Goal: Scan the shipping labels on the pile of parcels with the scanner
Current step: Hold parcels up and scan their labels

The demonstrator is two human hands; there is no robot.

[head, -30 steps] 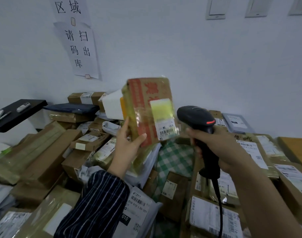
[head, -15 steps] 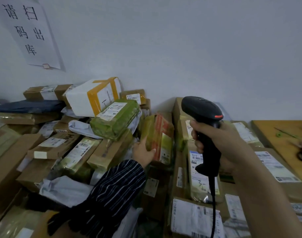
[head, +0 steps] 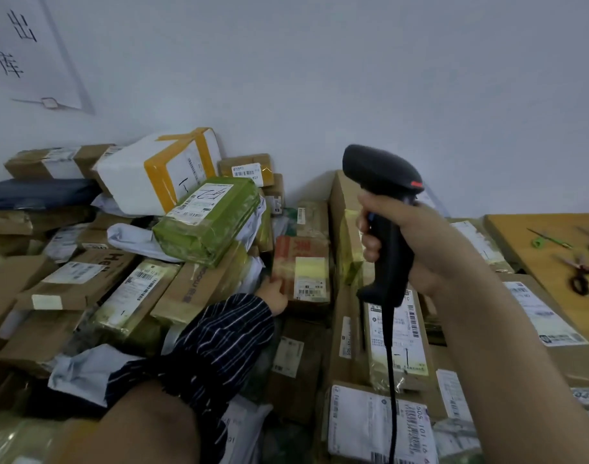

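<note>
Closest to us a white-labelled carton [head: 377,426] lies flat with its barcode up, and the scanner's cable [head: 392,380] hangs straight down across it. Just beyond, our striped sleeve [head: 219,343] reaches into the pile of parcels [head: 85,279], and our left hand [head: 275,294] meets the lower left corner of a red-printed parcel [head: 296,252]. Sleeve and parcel hide most of the fingers, so we cannot tell whether they pinch it or only rest against it. The parcel sits in a gap near the middle of the heap, long axis roughly upright and leaning back. Its shipping label [head: 311,279] faces us with the barcode at the lower end, which we judge keeps the code readable. To its right our right hand [head: 417,249] wraps firmly round the handle of the barcode scanner [head: 383,172], lifted clear of the boxes. The handle stands near vertical, and the head on top seems to aim left and away, passing above the label, not at it. We judge it must tip down before any read. Farther back a green-wrapped parcel [head: 209,226] leans on a white box [head: 142,182] bound with orange tape, set against the wall [head: 353,78]. To the far right, scissors [head: 581,277] lie on a wooden table [head: 527,236].
</note>
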